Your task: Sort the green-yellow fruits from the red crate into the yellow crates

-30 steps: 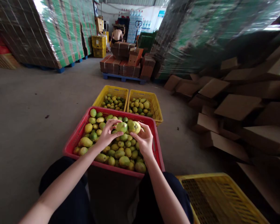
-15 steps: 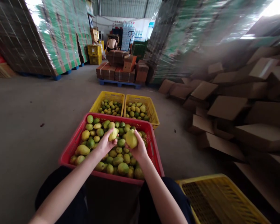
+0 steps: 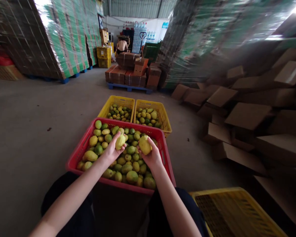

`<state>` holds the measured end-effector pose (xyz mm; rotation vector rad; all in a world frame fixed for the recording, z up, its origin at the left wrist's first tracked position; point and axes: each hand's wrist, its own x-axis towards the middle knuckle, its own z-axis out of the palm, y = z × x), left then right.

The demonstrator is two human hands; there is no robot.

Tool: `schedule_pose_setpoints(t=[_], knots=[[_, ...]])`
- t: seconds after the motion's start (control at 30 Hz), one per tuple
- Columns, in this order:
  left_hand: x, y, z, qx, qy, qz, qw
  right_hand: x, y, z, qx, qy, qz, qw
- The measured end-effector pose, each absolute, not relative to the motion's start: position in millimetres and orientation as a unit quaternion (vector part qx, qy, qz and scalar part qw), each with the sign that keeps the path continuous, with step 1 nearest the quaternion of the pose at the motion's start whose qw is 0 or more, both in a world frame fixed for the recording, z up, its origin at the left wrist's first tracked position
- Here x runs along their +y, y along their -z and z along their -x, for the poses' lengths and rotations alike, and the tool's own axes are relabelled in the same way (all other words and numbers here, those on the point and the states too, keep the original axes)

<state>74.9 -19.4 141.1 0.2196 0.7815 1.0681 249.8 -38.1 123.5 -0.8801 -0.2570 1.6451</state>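
My left hand [image 3: 113, 150] is closed round a yellow-green lemon [image 3: 120, 142], with the fingers beneath it and the thumb along its side. In my right hand [image 3: 153, 156] sits a larger, rounder yellow lemon [image 3: 145, 145], gripped between thumb and fingers. Both hands are held apart over a red plastic crate [image 3: 169, 164]. Green and yellow lemons [image 3: 132, 177] of mixed sizes fill the crate, and my forearms cover part of them.
Two yellow crates [image 3: 165, 115] with more lemons stand just beyond the red one. Another yellow crate [image 3: 219, 191] is at my lower right. Cardboard boxes [image 3: 248, 115] are heaped to the right. Farther back are a loaded blue pallet [image 3: 129, 88], wrapped stacks and a bent-over person [image 3: 122, 46].
My right hand has shifted slightly right with its lemon, widening the gap between the hands. The lemon in my left hand appears turned. The whole view has swung a little left.
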Motion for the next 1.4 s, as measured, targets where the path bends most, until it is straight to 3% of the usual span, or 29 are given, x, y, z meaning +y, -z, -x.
schedule_pose_setpoints(t=[0.23,0.47,0.7,0.97,1.2,1.4], knots=[[-17,-140,-83,0.36,-0.476,-0.094,0.797,-37,-127,-243,-0.047,-0.697,0.375,0.609],[-15,-138,-94,0.367,-0.468,-0.071,0.801,-34,-125,-245,-0.063,-0.706,0.409,0.574],[-17,-130,-94,0.428,-0.513,-0.142,0.73,-36,-126,-247,-0.028,-0.663,0.383,0.643],[-14,-124,-81,0.427,-0.469,-0.096,0.767,-30,-114,-249,-0.054,-0.674,0.396,0.621],[-12,-131,-79,0.461,-0.499,-0.082,0.729,-28,-107,-245,-0.069,-0.71,0.407,0.571],[-12,-143,-80,0.42,-0.475,-0.057,0.771,-33,-116,-246,-0.078,-0.7,0.4,0.587]])
